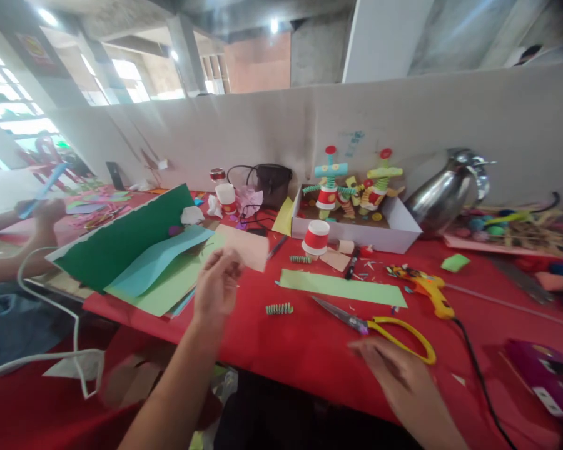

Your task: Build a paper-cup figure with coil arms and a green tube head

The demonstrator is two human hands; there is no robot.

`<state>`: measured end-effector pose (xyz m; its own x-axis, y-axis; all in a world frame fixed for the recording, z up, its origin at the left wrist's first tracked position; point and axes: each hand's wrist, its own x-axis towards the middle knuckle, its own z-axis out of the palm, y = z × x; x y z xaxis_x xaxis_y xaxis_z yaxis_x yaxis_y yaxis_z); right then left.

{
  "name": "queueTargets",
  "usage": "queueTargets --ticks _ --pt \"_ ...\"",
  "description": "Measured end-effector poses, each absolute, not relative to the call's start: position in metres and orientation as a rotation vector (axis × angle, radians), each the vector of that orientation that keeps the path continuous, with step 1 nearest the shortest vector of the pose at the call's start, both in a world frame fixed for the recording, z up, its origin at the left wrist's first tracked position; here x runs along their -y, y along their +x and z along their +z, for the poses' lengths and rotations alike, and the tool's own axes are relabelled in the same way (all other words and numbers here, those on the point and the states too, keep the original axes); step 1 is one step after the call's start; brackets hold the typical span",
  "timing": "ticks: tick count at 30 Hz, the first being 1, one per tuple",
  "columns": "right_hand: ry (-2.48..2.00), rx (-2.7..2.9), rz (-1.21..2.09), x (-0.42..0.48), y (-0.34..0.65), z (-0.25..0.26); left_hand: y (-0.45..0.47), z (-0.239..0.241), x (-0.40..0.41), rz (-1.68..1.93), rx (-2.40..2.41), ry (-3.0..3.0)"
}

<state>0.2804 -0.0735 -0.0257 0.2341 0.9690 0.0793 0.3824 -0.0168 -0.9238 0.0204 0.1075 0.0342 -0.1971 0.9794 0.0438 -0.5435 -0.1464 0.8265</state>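
My left hand (217,284) is raised over the red table (309,350), its fingers pinched on a pale tan piece of paper (246,245). My right hand (394,372) lies low on the table with fingers stretched out flat, holding nothing. Its fingertips are just short of the yellow-handled scissors (385,328), which lie with blades pointing left. A light green paper strip (342,287) lies beyond the scissors. A small green paper spring (279,309) sits between my hands.
Green and blue paper sheets (141,262) are stacked at left. A white box (356,225) with paper-cup figures stands behind a red-banded cup (316,237). A yellow glue gun (426,287) and its black cord lie right, near a steel kettle (443,190). Another person's arm (23,219) is at far left.
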Motion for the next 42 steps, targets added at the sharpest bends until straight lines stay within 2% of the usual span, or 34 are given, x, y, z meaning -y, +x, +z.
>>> queueTargets --ticks 2,5,10,14,19,24,34,42 --pt "-1.319 1.107 1.156 0.06 0.256 -0.012 0.052 0.028 -0.071 1.466 -0.733 0.676" --pt "-0.95 0.861 1.385 0.04 0.238 -0.003 0.083 0.014 -0.032 1.264 -0.703 0.674" --pt "-0.924 0.785 1.194 0.031 0.242 -0.006 0.094 -0.001 -0.016 1.046 -0.733 0.681" --pt "-0.976 0.88 1.296 0.034 0.251 -0.009 0.09 0.0 -0.022 0.873 -0.716 0.695" --pt "-1.034 0.879 1.29 0.034 0.25 -0.015 0.096 -0.004 -0.026 1.068 -0.823 0.87" --pt "-0.97 0.687 1.257 0.034 0.235 -0.02 0.106 -0.008 -0.024 1.273 -0.837 0.725" --pt "-0.993 0.632 1.233 0.033 0.235 -0.026 0.107 0.0 -0.014 1.1 -0.999 0.532" --pt "-1.129 0.757 1.1 0.035 0.24 -0.026 0.103 -0.003 -0.012 1.04 -0.751 0.667"
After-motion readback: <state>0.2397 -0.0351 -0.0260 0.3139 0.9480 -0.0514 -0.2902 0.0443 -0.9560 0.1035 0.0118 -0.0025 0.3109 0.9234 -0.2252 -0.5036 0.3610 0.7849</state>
